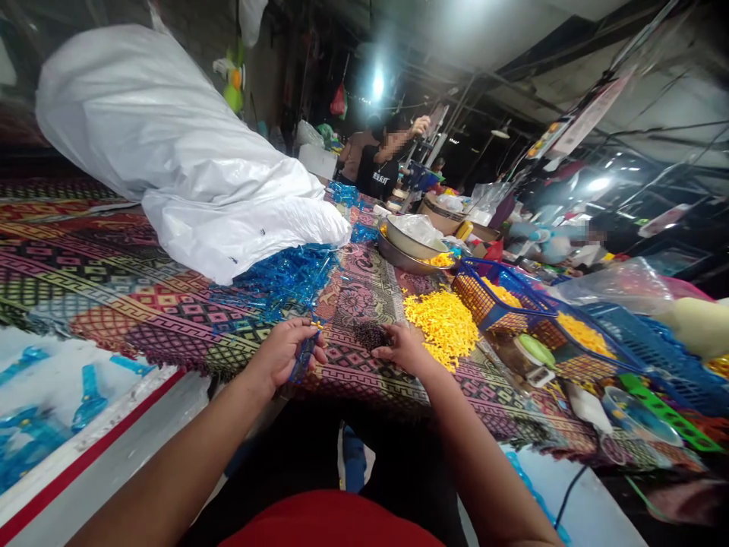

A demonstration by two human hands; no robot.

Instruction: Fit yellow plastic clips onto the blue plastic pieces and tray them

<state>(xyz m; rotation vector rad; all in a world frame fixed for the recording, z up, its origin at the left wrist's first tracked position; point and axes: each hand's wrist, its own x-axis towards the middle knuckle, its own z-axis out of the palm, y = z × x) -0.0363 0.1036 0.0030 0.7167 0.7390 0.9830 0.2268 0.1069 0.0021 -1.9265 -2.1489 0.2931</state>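
My left hand [289, 351] is closed on a see-through blue plastic piece [304, 355], which hangs down between the fingers. A small yellow part [317, 325] shows at its upper end, by my fingertips. My right hand [402, 348] reaches to a small pile of tiny dark pieces [370, 334], thumb and fingers apart at its edge. Whether a piece lies between those fingertips is too small to make out. Just right of this hand lies a heap of small yellow plastic parts [441, 323]. Beyond my left hand is a pile of blue plastic pieces [285, 281].
A big white sack [187, 152] lies across the patterned cloth [102, 304] at the left. Metal bowls [407, 254], blue baskets [475, 300] of yellow parts and a green-lidded jar [532, 357] stand right. White surfaces with blue pieces [88, 399] flank me. People [379, 171] are behind.
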